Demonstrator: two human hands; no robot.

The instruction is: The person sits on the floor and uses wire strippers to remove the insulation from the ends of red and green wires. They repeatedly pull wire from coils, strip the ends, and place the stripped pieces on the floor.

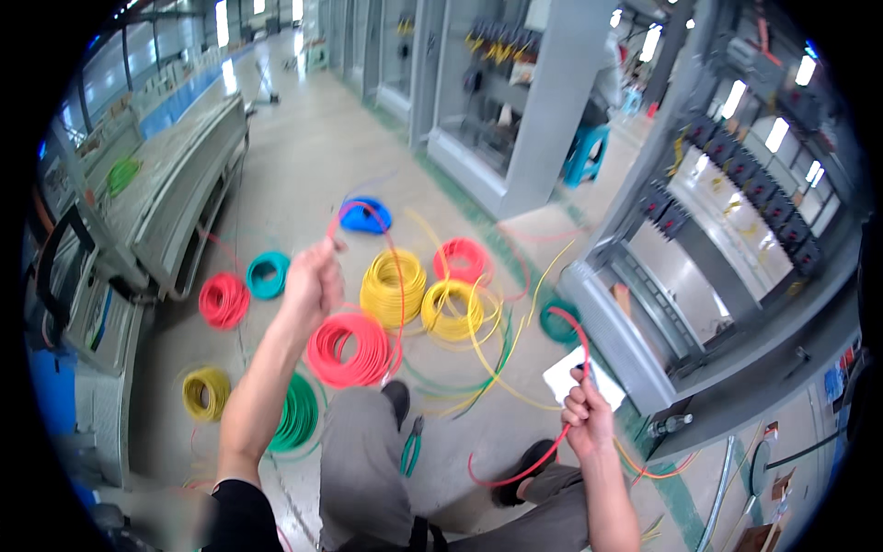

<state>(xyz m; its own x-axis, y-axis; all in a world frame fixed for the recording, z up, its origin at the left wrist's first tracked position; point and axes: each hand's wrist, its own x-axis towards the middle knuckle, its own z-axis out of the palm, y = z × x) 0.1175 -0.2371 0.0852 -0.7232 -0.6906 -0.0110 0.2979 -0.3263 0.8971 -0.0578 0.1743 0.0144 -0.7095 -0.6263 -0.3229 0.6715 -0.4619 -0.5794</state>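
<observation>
I have the left hand [315, 279] pinching a red wire [398, 294] high, probably against snagging on the red coil [372, 354] lying on the floor [303, 156], left of its green stripe [478, 198]; the right hand [589, 414] is wrapped around a red length [531, 472].

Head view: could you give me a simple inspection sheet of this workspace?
Surface: grey floor with a green stripe.
Things in hand: red wire at the left; red wire piece at the right; whether they join is unclear.
Hands: left hand, blurred, and right hand each closed on their red length.
Cables: red coil, yellow coil, green coil, others, and loose strands on the floor.
Clutter: pliers, white sheet, clear bottle.
Surroundings: grey cabinets, teal stool.
</observation>
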